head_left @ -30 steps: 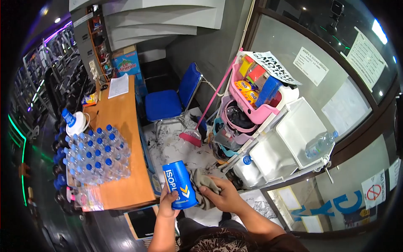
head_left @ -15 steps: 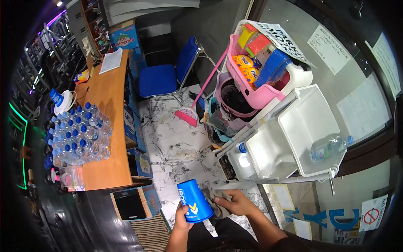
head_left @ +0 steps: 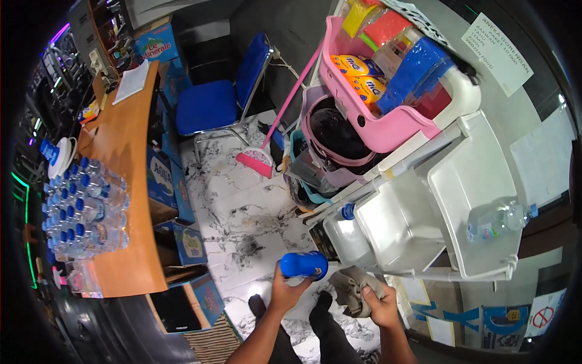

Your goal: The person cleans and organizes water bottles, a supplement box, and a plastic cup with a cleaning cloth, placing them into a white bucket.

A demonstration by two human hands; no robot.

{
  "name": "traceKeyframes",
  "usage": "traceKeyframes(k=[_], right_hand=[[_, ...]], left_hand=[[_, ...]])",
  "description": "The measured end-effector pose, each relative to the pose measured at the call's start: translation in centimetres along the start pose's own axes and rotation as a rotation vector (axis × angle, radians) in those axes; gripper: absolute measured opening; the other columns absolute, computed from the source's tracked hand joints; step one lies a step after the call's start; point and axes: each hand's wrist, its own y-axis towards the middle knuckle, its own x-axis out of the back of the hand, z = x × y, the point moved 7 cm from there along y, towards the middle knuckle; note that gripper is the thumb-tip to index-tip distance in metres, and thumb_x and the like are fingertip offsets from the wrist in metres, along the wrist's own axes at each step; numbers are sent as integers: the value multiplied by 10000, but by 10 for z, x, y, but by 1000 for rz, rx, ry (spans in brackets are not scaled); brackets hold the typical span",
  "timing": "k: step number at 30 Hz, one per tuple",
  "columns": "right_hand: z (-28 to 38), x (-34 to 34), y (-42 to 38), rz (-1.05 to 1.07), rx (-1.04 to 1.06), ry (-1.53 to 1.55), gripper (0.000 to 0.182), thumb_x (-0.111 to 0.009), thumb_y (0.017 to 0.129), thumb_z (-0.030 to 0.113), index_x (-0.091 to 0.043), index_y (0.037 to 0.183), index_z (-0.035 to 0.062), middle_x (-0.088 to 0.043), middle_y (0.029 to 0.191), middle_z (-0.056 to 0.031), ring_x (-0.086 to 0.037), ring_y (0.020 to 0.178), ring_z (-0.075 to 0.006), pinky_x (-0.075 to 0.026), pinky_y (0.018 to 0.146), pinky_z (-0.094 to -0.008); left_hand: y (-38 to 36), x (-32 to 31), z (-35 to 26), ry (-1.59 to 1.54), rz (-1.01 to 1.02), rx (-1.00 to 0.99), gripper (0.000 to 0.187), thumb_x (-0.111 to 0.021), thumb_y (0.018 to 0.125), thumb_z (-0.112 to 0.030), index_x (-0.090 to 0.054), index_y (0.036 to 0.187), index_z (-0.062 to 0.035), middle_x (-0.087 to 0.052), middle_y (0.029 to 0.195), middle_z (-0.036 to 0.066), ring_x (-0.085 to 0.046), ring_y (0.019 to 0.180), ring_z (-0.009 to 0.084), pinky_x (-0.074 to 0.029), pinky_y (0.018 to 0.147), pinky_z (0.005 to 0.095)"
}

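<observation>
Near the bottom centre, my left hand [head_left: 287,293] is wrapped round a blue plastic container [head_left: 303,264], which lies tilted on its side in the grip. The container's lettering is mostly turned out of sight. To the right, my right hand [head_left: 382,306] grips a crumpled grey-brown cloth [head_left: 353,292], thumb on top. A small gap separates the cloth from the container. Both are held above the marble-patterned floor [head_left: 233,209], with my feet below.
White open bins [head_left: 397,221] stand at the right, one with a plastic bottle [head_left: 494,224] in it. Behind them is a pink basket [head_left: 388,130] of packets. A wooden desk [head_left: 130,242] at left bears several water bottles [head_left: 91,209]. A blue chair [head_left: 206,106] and pink broom [head_left: 256,161] are farther back.
The blue container has moved up slightly and tipped from upright onto its side. My right hand has drawn the cloth away to the right. The view has shifted closer to the bins.
</observation>
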Motion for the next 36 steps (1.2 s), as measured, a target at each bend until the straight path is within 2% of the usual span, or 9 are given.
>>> traceKeyframes(k=[6, 7, 15, 18, 23, 26, 30, 34, 36], right_hand=[[-45, 28, 30, 91, 56, -98, 274, -648, 955, 140, -655, 1149, -53, -697, 993, -55, -609, 882, -107, -498, 800, -271], [-56, 33, 33, 115, -18, -92, 260, -646, 950, 112, -652, 1152, -51, -694, 1007, -60, -605, 897, -107, -490, 817, -268], [-118, 66, 61, 248, 35, -196, 251, -630, 948, 86, -634, 1156, -54, -680, 986, -74, -606, 894, -123, -481, 814, -265], [-144, 80, 60, 293, 7, -275, 240, -636, 946, 93, -641, 1151, -32, -678, 972, -58, -605, 880, -111, -480, 802, -256], [-165, 91, 58, 277, -118, -309, 265, -664, 946, 126, -640, 1169, -16, -676, 972, -48, -603, 888, -100, -481, 812, -249], [-161, 90, 62, 223, -45, -298, 217, -649, 952, 135, -666, 1105, -18, -664, 870, -11, -580, 795, -73, -474, 716, -243], [-161, 89, 63, 200, -45, -276, 206, -649, 956, 142, -670, 1096, -8, -660, 864, -7, -574, 794, -69, -468, 719, -240], [-180, 94, 62, 251, -145, -293, 255, -659, 953, 137, -645, 1154, -19, -695, 1007, -43, -615, 920, -97, -486, 827, -253], [-177, 89, 64, 243, -114, -271, 239, -659, 952, 138, -651, 1136, -15, -693, 1002, -39, -613, 912, -92, -488, 818, -250]], left_hand=[[72, -112, 116, 256, -60, -264, 711, -857, 692, -174, -504, 1292, -31, -561, 1210, 201, -566, 1106, 379, -461, 950, 446], [83, -128, 118, 307, -32, -183, 714, -829, 714, -189, -488, 1322, -36, -544, 1251, 200, -543, 1118, 406, -449, 955, 481], [156, -212, 208, 512, -71, -163, 699, -739, 775, -120, -418, 1391, -35, -464, 1341, 210, -558, 1146, 424, -505, 936, 472], [177, -229, 247, 507, -2, 38, 704, -717, 781, -94, -394, 1404, -34, -433, 1367, 209, -569, 1141, 425, -523, 910, 475], [206, -236, 286, 542, -69, 46, 716, -711, 795, -82, -369, 1420, -14, -392, 1386, 274, -543, 1169, 462, -506, 953, 487], [221, -241, 298, 565, -128, -15, 703, -678, 826, -87, -331, 1434, -22, -373, 1419, 263, -587, 1098, 471, -544, 872, 511], [221, -245, 309, 544, -102, 57, 797, -755, 762, -93, -336, 1432, 9, -341, 1437, 289, -462, 1262, 469, -476, 1008, 483], [216, -238, 321, 449, -61, -35, 850, -754, 745, -70, -296, 1456, 18, -396, 1396, 305, -480, 1225, 472, -473, 1003, 489], [203, -225, 306, 430, -126, -184, 738, -747, 776, -78, -374, 1402, 33, -455, 1349, 284, -558, 1133, 401, -526, 910, 441]])
